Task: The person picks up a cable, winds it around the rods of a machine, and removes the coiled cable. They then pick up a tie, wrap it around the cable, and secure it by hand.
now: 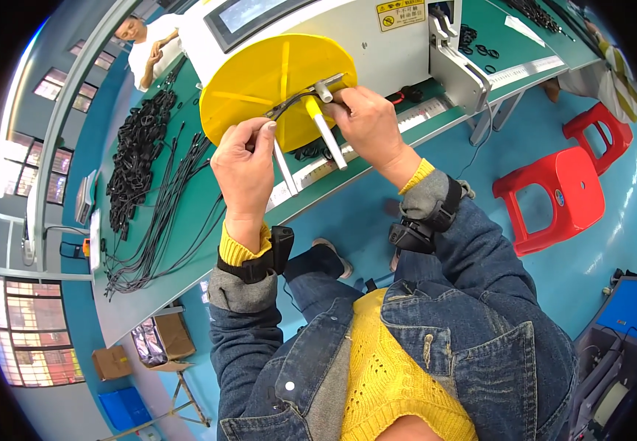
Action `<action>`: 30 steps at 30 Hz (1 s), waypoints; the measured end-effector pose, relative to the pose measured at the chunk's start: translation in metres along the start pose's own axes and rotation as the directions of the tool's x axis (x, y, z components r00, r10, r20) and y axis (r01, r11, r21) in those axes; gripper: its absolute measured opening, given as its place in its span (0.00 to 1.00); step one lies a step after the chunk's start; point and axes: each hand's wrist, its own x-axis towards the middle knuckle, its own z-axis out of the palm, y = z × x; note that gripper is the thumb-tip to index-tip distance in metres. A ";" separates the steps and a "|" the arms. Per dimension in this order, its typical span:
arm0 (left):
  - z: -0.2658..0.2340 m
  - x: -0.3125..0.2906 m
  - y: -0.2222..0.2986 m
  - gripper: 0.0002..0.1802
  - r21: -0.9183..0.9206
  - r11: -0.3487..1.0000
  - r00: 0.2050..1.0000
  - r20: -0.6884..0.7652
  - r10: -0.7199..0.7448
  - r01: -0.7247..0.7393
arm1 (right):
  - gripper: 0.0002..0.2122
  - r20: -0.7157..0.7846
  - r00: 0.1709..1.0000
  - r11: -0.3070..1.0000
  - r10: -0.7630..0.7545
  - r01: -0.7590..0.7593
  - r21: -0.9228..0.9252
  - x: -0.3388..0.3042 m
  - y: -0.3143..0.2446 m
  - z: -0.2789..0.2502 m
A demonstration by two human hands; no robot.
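A round yellow disc (241,81) with raised ribs and metal rods stands upright on the front of a white machine (377,55). A short black cable (289,105) runs across its face to a small metal post (324,91). My left hand (243,165) is closed, thumb and finger pinching the cable's left end. Right beside the post, my right hand (370,125) has its fingers bent and pressed together; what they grip is hidden. Below the post, a pale rod with a yellow base (328,136) sticks out toward me between the hands.
On the green table (134,253) lie a heap of coiled black cables (138,162) and long loose ones (168,213). A metal bracket (458,70) stands at the machine's right. Red stools (554,195) are on the right floor. Another person (153,48) is at far left.
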 end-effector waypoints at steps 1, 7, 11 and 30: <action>-0.002 -0.001 -0.003 0.05 -0.005 1.000 1.000 0.005 0.031 -0.031 | 0.04 0.007 0.999 0.999 0.033 -0.033 0.006 -0.003 0.002 -0.002; -0.011 -0.018 -0.016 0.06 -0.091 0.996 1.000 -0.020 -0.018 0.016 | 0.04 0.088 0.987 0.987 0.137 -0.144 0.070 -0.044 0.017 -0.028; -0.013 -0.026 -0.017 0.07 -0.080 0.997 0.999 -0.051 -0.012 0.007 | 0.05 0.235 0.943 0.970 0.235 -0.244 0.011 -0.081 0.025 -0.052; -0.026 -0.044 0.010 0.10 0.208 0.951 0.966 -0.077 0.248 -0.228 | 0.06 0.523 0.760 0.894 0.386 -0.447 -0.010 -0.121 0.019 -0.079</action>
